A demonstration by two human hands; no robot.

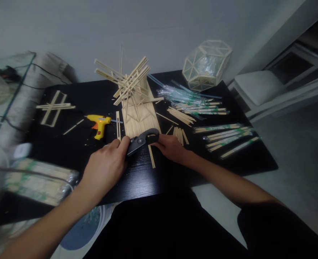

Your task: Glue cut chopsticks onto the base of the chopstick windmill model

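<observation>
My left hand [106, 167] is closed round the handles of a dark cutting tool [141, 141], whose curved jaws point right. At those jaws, my right hand [172, 146] is pinched; what its fingertips hold is too small to make out. Just beyond both hands lies a flat panel of joined wooden sticks [139, 120]. Crossed pairs of sticks [130, 84] stand as a frame on its far part. A loose pair of sticks [151, 156] lies below the tool, between my hands.
A yellow glue gun [101, 126] lies left of the panel, near a crossed stick piece [55, 107]. Loose sticks [179, 135] and wrapped bundles [229, 135] lie right. A geometric frame [207, 66] stands at the back right. Below the table's front edge is a bucket [80, 230].
</observation>
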